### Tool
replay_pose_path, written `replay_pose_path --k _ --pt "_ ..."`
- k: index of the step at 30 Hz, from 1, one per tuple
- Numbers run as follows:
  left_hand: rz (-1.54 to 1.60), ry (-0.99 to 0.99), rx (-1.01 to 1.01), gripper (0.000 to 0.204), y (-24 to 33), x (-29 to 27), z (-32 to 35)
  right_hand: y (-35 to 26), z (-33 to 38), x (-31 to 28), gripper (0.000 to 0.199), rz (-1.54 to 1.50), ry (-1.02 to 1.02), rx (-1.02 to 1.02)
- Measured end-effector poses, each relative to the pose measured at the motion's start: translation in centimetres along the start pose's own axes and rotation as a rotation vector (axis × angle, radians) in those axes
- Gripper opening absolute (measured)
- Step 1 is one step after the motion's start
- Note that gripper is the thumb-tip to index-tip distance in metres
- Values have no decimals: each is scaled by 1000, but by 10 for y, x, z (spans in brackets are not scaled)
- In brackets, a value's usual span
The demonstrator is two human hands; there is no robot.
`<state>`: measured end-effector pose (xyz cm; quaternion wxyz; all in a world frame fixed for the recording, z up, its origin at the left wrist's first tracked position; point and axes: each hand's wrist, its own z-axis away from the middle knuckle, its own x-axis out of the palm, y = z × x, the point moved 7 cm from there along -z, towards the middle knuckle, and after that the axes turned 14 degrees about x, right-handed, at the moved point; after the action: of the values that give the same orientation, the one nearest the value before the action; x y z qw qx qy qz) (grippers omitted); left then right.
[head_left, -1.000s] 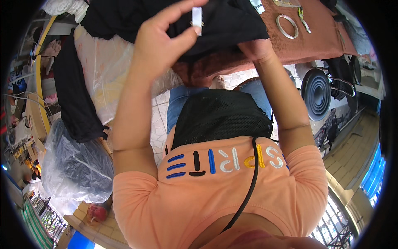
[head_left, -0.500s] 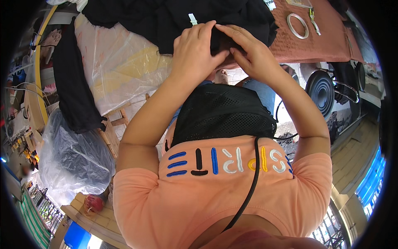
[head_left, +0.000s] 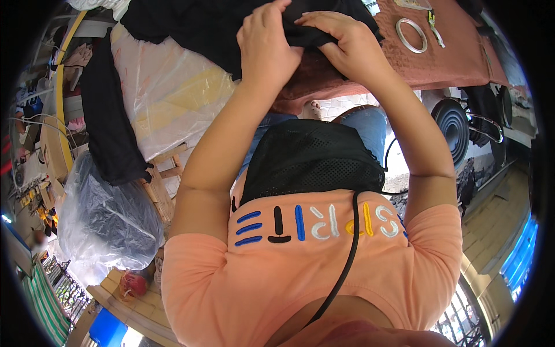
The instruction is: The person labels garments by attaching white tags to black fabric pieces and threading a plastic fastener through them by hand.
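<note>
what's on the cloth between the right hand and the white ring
In the head view, only bare reddish-brown table cloth lies between the right hand, gripping the black garment, and the white ring.

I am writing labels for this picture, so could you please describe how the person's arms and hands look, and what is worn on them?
The left hand and right hand are bare: no gloves, rings or watch visible. Forearms are uncovered; short orange sleeves end above the elbows.
</note>
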<state>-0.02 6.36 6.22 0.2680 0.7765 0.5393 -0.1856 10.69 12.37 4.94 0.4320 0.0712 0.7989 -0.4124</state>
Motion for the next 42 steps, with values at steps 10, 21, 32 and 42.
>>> replay_pose_path --k 10,21,32,42 --pt "1266 -232 -939 36 -24 5 5 68 22 -2 27 -1283 -171 661" --pt "1250 -676 -463 35 -22 3 24 75 25 21 27 -1204 -103 918" --pt "1087 -675 -579 42 -60 43 45 16 14 -7 24 -46 254 178" --pt "1198 -709 -824 50 -61 47 49 -8 22 31 16 63 222 -121"
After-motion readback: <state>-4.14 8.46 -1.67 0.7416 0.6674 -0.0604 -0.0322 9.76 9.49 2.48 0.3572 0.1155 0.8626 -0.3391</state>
